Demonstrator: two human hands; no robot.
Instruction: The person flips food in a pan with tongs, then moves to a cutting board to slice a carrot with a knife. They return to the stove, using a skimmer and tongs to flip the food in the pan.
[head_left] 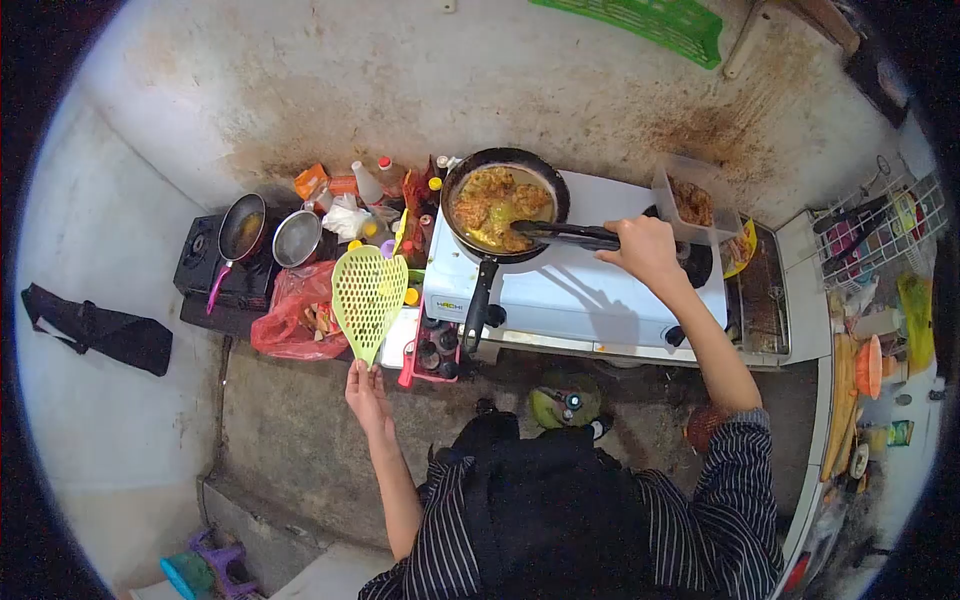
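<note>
My left hand (370,400) grips the handle end of a pale green perforated strainer (370,298), held upright to the left of the stove. Black tongs (575,236) are in my right hand (645,250), their tips down in the frying pan at its right side. Browned, battered pieces of food (490,205) fry in yellow bubbling oil inside the black frying pan (552,170). That pan sits on the left burner of the white gas stove (590,300), its handle pointing toward me. The tong tips overlap a piece of food.
A clear plastic container (665,195) of brown food stands at the stove's right rear. Several bottles (385,178) crowd the left rear. Further left are a red plastic bag (285,325), a small pan (242,225) and a metal sieve (298,240). A green gas cylinder (550,408) stands below.
</note>
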